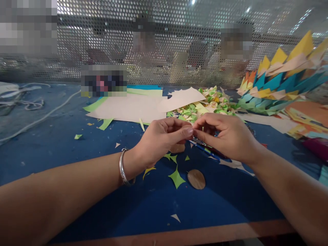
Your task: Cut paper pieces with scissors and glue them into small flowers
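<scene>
My left hand, with a silver bangle at the wrist, is closed, its thumb and fingertips pressed together. Fingertip to fingertip with it, my right hand makes a pinch too. Whatever they hold between them is hidden by the fingers. Below the hands lie a brown oval piece and a green star-shaped paper scrap. Another brown piece shows partly under my left hand. A blue pen-like stick lies beneath my right hand, partly covered.
Behind the hands, a heap of small folded green and cream papers sits beside large pale paper sheets. A layered pointed-paper construction stands at the right. A white cord crosses the blue table at left. Beyond rises a perforated metal screen.
</scene>
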The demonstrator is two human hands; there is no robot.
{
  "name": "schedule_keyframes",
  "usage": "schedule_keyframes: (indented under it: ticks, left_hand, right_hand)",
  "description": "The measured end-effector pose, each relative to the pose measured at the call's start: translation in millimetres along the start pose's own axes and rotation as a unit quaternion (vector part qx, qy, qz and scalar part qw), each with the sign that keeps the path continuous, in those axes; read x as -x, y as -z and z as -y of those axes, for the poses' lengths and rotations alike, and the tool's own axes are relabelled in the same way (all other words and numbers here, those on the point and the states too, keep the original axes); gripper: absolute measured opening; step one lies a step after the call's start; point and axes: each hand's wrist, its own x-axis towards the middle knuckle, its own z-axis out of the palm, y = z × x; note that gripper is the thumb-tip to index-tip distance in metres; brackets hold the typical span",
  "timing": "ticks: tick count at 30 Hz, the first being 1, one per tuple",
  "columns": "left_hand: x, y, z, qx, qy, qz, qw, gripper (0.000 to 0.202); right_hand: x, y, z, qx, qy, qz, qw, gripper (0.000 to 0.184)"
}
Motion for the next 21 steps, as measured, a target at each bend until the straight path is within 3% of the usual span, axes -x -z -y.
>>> schedule_keyframes:
  ticks: [15,21]
  left_hand:
    - [0.9,-0.7,1.1,-0.068,-0.043,-0.026,0.996,0.009]
    - [0.4,0.1,2.7,-0.092,-0.059,-0.015,0.994,0.008]
  right_hand:
    - [1.5,-3.9,-0.5,-0.064,-0.073,-0.012,0.995,0.018]
    - [0.8,-2.6,-0.1,-0.048,-0.037,0.006,0.998,0.013]
